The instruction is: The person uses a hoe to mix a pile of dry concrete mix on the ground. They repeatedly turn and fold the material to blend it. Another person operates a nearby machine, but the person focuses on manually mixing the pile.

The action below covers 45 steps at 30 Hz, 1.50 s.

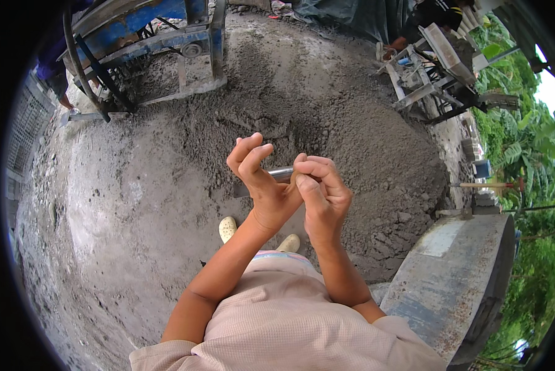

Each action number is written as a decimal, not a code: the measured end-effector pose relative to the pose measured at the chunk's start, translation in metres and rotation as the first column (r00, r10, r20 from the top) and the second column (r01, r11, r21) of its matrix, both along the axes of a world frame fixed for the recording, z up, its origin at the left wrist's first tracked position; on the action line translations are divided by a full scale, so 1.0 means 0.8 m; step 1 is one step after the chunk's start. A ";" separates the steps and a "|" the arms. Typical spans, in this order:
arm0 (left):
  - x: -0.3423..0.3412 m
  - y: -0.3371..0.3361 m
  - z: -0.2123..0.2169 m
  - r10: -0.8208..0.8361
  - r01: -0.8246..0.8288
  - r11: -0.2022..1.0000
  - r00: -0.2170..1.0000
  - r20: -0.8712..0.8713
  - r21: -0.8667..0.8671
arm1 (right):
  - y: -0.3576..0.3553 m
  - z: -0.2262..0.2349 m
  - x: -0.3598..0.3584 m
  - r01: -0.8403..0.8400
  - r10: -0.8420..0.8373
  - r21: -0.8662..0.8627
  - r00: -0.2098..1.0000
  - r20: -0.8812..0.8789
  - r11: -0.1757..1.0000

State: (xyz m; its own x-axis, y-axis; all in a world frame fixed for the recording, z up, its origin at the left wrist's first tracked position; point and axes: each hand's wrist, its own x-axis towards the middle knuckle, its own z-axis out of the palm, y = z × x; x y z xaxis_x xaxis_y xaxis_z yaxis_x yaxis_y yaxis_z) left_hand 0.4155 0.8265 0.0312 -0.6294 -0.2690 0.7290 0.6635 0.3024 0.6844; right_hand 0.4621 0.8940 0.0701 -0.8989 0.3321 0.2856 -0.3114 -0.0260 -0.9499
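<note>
My left hand (264,185) is raised in front of my body, its fingers apart and partly bent. Behind it runs a tool with a shiny metal tube (281,174) and a flat grey end (241,189) that shows past the wrist side. The tool's exact kind is hidden by the hand. My right hand (325,193) is closed, thumb and fingers pinched together where the tube's right end goes in beside my left thumb. Whether the left palm touches the tool, I cannot tell. Below both hands lies a heap of damp grey mix (376,161).
A blue metal-framed machine (160,46) stands at far left, with a person partly visible beside it. Another metal frame (435,77) stands at far right, a person bending near it. A rusty metal bin (441,266) is close on my right. A wooden-handled tool (484,185) lies beyond.
</note>
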 end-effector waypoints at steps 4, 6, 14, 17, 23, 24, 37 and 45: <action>0.000 0.002 0.000 -0.002 0.002 1.000 1.000 -0.021 0.009 | 0.001 -0.001 -0.002 -0.005 0.006 0.021 1.000 -0.026 1.000; -0.001 0.001 0.001 -0.006 0.007 1.000 1.000 -0.018 0.015 | 0.003 0.002 -0.002 -0.064 0.064 -0.004 0.998 0.006 0.998; -0.015 -0.013 0.022 -0.185 0.191 0.978 0.980 0.071 -0.089 | 0.060 0.045 -0.009 -0.426 0.391 0.072 0.876 0.283 0.902; -0.017 -0.015 0.026 -0.234 0.246 0.960 0.967 0.096 -0.133 | 0.079 0.047 -0.013 -0.528 0.482 0.079 0.818 0.315 0.845; -0.014 -0.014 0.026 -0.276 0.290 0.951 0.952 0.134 -0.105 | 0.081 0.046 -0.010 -0.554 0.550 -0.060 0.796 0.253 0.830; -0.014 -0.014 0.026 -0.279 0.293 0.950 0.951 0.133 -0.108 | 0.081 0.045 -0.009 -0.552 0.546 -0.053 0.798 0.257 0.832; -0.015 -0.013 0.023 -0.312 0.323 0.943 0.942 0.121 -0.083 | 0.076 0.037 -0.007 -0.504 0.512 -0.101 0.820 0.256 0.858; -0.017 -0.013 0.022 -0.294 0.305 0.947 0.950 0.109 -0.104 | 0.076 0.030 -0.007 -0.496 0.513 -0.134 0.821 0.251 0.858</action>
